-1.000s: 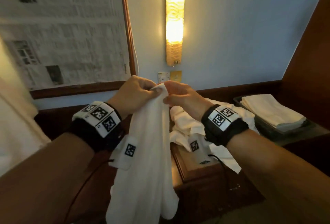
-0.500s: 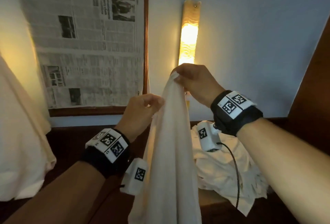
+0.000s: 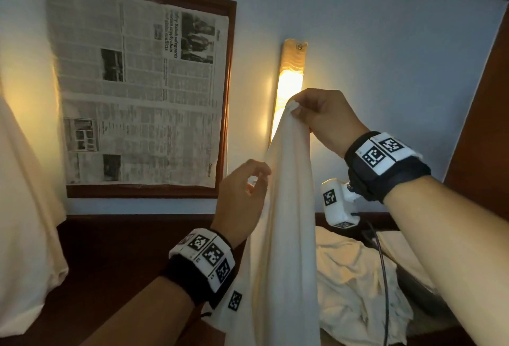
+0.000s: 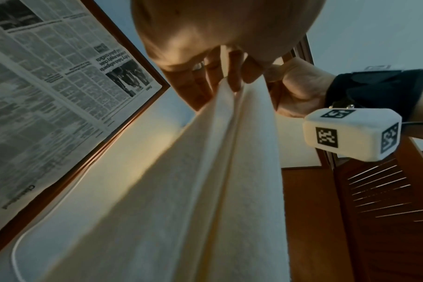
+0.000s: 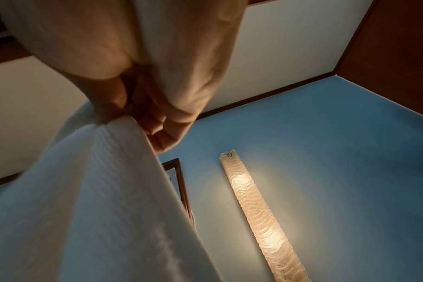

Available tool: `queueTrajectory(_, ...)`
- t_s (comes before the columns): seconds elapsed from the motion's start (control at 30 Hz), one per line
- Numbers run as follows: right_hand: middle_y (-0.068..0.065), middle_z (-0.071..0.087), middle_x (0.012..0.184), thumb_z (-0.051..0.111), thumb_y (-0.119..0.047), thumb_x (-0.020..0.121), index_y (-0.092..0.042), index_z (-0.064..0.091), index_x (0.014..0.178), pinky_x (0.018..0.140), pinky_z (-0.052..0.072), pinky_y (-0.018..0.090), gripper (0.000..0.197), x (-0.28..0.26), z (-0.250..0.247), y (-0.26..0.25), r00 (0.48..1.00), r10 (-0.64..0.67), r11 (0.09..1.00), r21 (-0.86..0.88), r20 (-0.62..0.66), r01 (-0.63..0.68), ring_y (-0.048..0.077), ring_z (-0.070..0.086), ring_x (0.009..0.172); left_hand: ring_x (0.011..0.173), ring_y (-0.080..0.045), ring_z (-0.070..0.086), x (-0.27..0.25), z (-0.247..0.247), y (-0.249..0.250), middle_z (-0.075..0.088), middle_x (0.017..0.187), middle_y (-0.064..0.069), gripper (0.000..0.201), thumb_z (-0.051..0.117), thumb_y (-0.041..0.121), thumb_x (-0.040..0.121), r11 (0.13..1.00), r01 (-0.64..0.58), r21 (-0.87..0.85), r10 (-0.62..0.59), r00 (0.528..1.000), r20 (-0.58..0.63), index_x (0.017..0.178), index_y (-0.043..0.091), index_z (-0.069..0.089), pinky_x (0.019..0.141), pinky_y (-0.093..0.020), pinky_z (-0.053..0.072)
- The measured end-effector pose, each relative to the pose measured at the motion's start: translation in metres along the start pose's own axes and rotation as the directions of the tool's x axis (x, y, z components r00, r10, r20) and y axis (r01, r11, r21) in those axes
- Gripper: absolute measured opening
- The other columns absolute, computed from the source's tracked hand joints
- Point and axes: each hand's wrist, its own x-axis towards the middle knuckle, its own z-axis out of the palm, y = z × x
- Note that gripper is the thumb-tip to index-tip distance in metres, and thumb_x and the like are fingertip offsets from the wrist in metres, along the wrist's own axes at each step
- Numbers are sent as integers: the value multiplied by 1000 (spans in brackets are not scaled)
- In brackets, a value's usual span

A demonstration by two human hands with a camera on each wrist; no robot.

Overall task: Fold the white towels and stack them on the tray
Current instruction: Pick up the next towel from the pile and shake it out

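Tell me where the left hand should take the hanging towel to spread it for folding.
Pinch the top edge of the towel, near the left hand, coming from the left. The right hand already pinches the upper corner, so the cloth hangs in bunched pleats; a second grip along that edge, slid outward, would probably open it flat.

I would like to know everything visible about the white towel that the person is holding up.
The white towel is plain, soft cloth with a fine ribbed weave. It hangs unfolded in long vertical folds, its lower end out of view. The right hand pinches its top corner, raised before the lit wall lamp. Lower down, the left hand touches its left edge with thumb and fingertips; a firm grip cannot be confirmed. A pile of crumpled towels lies behind it.
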Motion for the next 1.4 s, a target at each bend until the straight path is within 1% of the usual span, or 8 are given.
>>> queueTrajectory(0.2,-12,67,85,58,-12,98,-15,70,95,74,52,14,13,-1,-1,-2,1000,12,1000,9,-14,-12,-11,61,73,81,-2,63,3,14,-7,67,89,14,24,55,43,100,988,13,152,-24,997,70,98,23,68,73,-23,51)
queueTrajectory(0.4,-10,67,89,58,-10,98,-14,69,97,76,51,14,12,-2,-7,0,999,20,999,30,-35,-19,-11,61,75,73,-21,63,10,0,-28,64,76,0,37,49,39,103,930,25,366,-152,934,322,85,12,66,66,-30,47)
queueTrajectory(0.57,-12,67,90,57,-10,99,-17,69,97,77,52,16,14,2,-8,3,994,35,999,44,-101,-30,-11,62,76,69,-11,56,-1,-13,-29,57,77,5,29,49,35,103,934,-23,357,-21,993,117,81,18,56,59,-25,40)
queueTrajectory(0.73,-12,62,91,54,-12,99,-22,65,99,67,44,1,14,6,-1,11,990,73,992,-95,-124,-85,-6,58,79,90,-29,60,-17,-22,-45,55,88,-1,33,44,40,104,726,-68,684,-343,827,446,76,23,47,75,-36,47)
queueTrajectory(0.9,-3,62,96,51,-10,99,-13,69,106,60,39,-3,19,1,-7,33,973,138,971,-170,-187,-171,2,56,79,73,-1,58,-17,-53,-59,63,81,9,22,53,33,103,920,83,382,-189,950,248,91,20,66,64,-15,39)
queueTrajectory(1.07,1,65,104,52,-9,98,-13,69,113,84,47,20,23,4,-1,42,961,157,963,-179,-228,-200,16,60,97,72,-16,65,-21,-67,-81,70,75,-3,25,62,31,97,846,52,530,-338,822,458,84,13,73,69,-37,52)
queueTrajectory(1.27,-3,62,107,49,-6,98,-11,67,117,89,43,22,27,4,-3,45,937,162,960,-170,-309,-222,12,56,100,69,2,60,-38,-70,-74,64,81,16,13,66,24,96,886,173,431,-256,956,142,107,31,65,59,-7,44)
queueTrajectory(1.4,-5,58,110,48,-5,98,-11,65,122,92,41,20,30,3,-4,48,919,184,961,-132,-348,-242,10,53,103,75,-5,62,-49,-66,-85,65,85,7,7,62,25,98,856,306,416,-393,909,141,104,26,58,62,-16,43)
